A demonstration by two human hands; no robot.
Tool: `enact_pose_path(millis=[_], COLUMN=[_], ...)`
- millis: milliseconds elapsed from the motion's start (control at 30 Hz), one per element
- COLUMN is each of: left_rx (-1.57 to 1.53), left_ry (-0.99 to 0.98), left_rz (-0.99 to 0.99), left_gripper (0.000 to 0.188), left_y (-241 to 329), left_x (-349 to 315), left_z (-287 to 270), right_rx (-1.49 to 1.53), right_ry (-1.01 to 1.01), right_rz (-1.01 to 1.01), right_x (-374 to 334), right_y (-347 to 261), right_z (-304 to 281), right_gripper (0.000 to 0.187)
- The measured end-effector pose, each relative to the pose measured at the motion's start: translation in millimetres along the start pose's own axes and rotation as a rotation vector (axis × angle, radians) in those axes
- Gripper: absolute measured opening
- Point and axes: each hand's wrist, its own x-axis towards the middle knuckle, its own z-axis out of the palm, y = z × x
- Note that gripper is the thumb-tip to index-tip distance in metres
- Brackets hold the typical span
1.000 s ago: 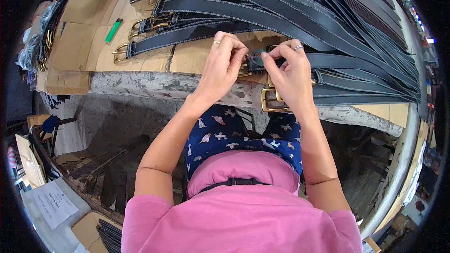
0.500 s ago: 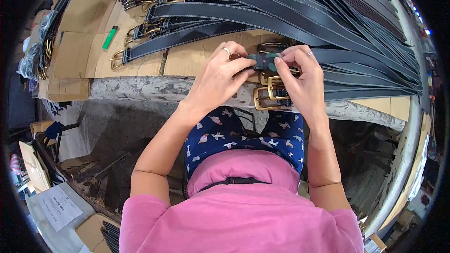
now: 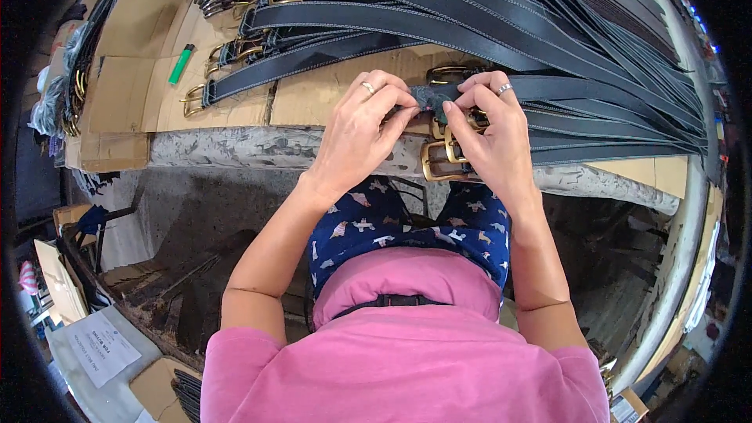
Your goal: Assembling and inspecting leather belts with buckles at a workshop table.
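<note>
Both my hands meet over the front edge of a worktable covered in cardboard (image 3: 305, 98). My left hand (image 3: 362, 127) and my right hand (image 3: 489, 129) pinch the folded end of a dark blue stitched belt (image 3: 433, 96) between thumbs and fingertips. Each hand wears a ring. A brass buckle (image 3: 437, 163) lies just below my right hand at the table edge, and another buckle (image 3: 446, 73) sits just beyond my fingers. The belt strap runs off to the right among several like it.
Many dark belts (image 3: 486, 8) fan across the table's far and right side, some with brass buckles (image 3: 196, 98) at the left. A green lighter (image 3: 181, 63) lies on the cardboard. Cardboard boxes and papers (image 3: 98, 345) sit on the floor at lower left.
My hands have drawn slightly toward the table edge and closer together, working the belt end between the fingertips. The view has shifted a little, bringing the buckles nearer the centre.
</note>
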Motion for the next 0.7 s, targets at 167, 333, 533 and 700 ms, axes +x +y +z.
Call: enact_pose_path(millis=[167,333,533,700], left_rx=[-0.013,-0.028,0.015,-0.042], left_ry=[0.014,0.039,0.079,-0.154], left_rz=[-0.016,-0.045,-0.169,-0.386], left_gripper=[0.008,0.008,0.010,0.022], left_y=[0.0,4.1,-2.6,8.9], left_x=[-0.3,2.1,10.0,25.2], left_z=[-0.3,-2.1,-13.0,-13.6], right_rx=[0.005,0.001,0.113,0.090], right_ry=[-0.015,-0.023,0.009,0.055], right_rz=[0.028,0.028,0.092,0.166], right_x=[-0.6,-1.1,8.3,19.0], right_y=[-0.2,-1.5,1.8,1.7], right_z=[2.5,0.8,-5.5,-6.8], right_gripper=[0.014,0.013,0.013,0.015])
